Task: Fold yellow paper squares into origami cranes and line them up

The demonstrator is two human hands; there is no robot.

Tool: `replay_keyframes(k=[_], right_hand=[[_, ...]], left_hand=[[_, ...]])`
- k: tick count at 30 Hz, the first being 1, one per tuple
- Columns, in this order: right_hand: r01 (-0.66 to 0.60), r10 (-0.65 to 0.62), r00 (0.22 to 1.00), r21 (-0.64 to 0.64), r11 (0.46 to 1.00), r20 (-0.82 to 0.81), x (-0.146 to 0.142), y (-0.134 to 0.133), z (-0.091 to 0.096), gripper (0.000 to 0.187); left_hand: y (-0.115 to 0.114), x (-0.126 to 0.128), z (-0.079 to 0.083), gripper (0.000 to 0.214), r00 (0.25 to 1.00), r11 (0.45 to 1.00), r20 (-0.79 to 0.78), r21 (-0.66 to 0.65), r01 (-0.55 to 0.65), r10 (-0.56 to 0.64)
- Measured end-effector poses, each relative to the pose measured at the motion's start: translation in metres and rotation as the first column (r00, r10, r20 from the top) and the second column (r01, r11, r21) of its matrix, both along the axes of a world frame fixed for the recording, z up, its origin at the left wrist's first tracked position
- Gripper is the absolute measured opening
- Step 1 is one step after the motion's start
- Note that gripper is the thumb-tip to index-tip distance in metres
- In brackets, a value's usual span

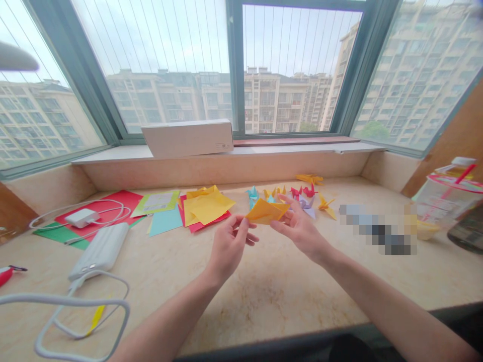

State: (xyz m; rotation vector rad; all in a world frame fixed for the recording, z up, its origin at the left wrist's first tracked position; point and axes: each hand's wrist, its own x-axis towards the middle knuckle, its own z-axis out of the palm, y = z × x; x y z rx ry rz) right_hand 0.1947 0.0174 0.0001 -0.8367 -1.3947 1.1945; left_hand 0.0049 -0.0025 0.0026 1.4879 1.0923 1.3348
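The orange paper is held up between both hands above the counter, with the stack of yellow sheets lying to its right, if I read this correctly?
Not quite: in the head view the stack of yellow sheets lies to the left of the orange paper, not the right. The rest holds: the left hand and right hand hold it up above the counter.

Two hands, left (pixel 228 246) and right (pixel 300 229), share one folded orange paper (pixel 264 211). On the table (pixel 264 291): one loose pile of coloured sheets (pixel 206 206), roughly eight little paper cranes (pixel 302 193) (hard to count exactly), one white power bank (pixel 100 251), one charger (pixel 81 217), one white box (pixel 187 137), one plastic cup (pixel 445 198).
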Motion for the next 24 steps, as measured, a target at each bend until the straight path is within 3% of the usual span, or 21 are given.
replay_keyframes(k=[4,7,9,11,14,16,20,24], right_hand=[[0.122,-0.134,0.971,0.07,0.99,0.198,0.016,0.012,0.0,0.057],[0.179,-0.247,0.901,0.212,0.961,0.358,0.026,0.018,0.001,0.043],[0.143,-0.235,0.874,0.236,0.961,0.426,0.027,0.016,0.001,0.041],[0.075,-0.147,0.875,0.172,0.982,0.461,0.024,0.012,0.002,0.043],[-0.072,0.046,0.916,0.051,0.996,0.399,0.015,0.005,0.002,0.041],[-0.126,0.111,0.946,0.028,0.992,0.305,0.009,0.003,0.001,0.035],[-0.092,0.09,0.986,0.008,0.996,0.142,0.002,0.002,-0.003,0.031],[-0.045,0.046,0.994,-0.012,0.999,0.097,-0.004,-0.002,-0.006,0.034]], left_hand=[[0.002,-0.004,-0.004,0.029,0.977,0.999,-0.212,0.047,0.026,-0.016],[0.0,-0.003,-0.005,0.029,0.963,0.997,-0.267,0.05,0.061,-0.045],[-0.001,-0.002,-0.005,0.029,0.951,0.995,-0.3,0.039,0.095,-0.079],[-0.002,-0.002,-0.004,0.03,0.941,0.992,-0.317,0.016,0.126,-0.115],[-0.002,-0.002,-0.004,0.03,0.951,0.989,-0.272,-0.032,0.143,-0.146],[-0.002,-0.001,-0.003,0.031,0.973,0.989,-0.182,-0.067,0.131,-0.141],[-0.002,0.001,-0.002,0.034,0.989,0.98,0.033,-0.132,0.149,-0.146],[-0.003,0.003,0.0,0.036,0.971,0.962,0.127,-0.159,0.222,-0.203]])
